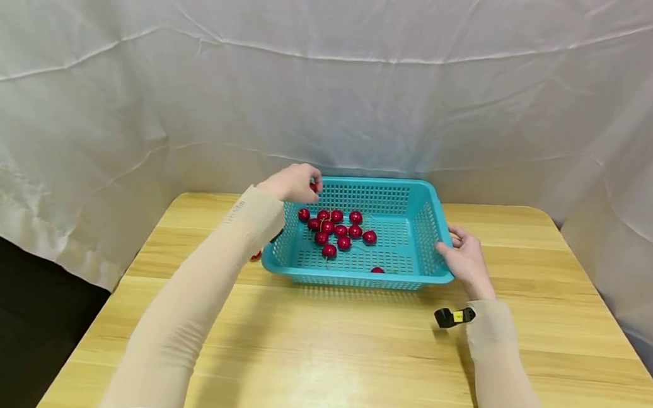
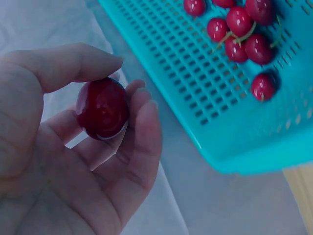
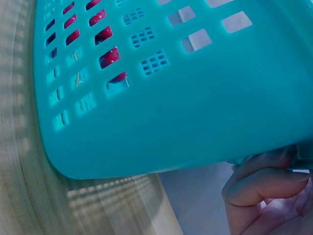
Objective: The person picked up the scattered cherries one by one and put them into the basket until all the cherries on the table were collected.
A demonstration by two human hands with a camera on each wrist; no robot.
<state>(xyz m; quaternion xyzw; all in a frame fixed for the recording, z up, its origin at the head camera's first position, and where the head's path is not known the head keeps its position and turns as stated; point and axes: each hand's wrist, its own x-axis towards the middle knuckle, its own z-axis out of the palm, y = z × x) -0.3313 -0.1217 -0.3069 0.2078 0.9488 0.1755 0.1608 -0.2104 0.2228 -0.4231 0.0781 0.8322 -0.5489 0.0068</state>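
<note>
A turquoise plastic basket [image 1: 394,243] with slotted walls stands on the table, holding several dark red cherries [image 1: 340,231], mostly bunched toward its left half. Over the basket's back left corner, my left hand [image 1: 294,183] pinches one cherry [image 2: 102,108] between thumb and fingers. In the left wrist view, that cherry is just outside the basket's rim as seen from there. At the opposite end, my right hand [image 1: 467,261] grips the right rim, thumb on the inner side. The right wrist view shows its curled fingers [image 3: 269,186] under the edge.
Beside the basket's left end, a small red thing [image 1: 256,256] lies on the wooden table [image 1: 338,356], partly hidden by the left forearm. A pale cloth [image 1: 333,103] hangs behind the table. A black camera [image 1: 454,317] sits on the right wrist.
</note>
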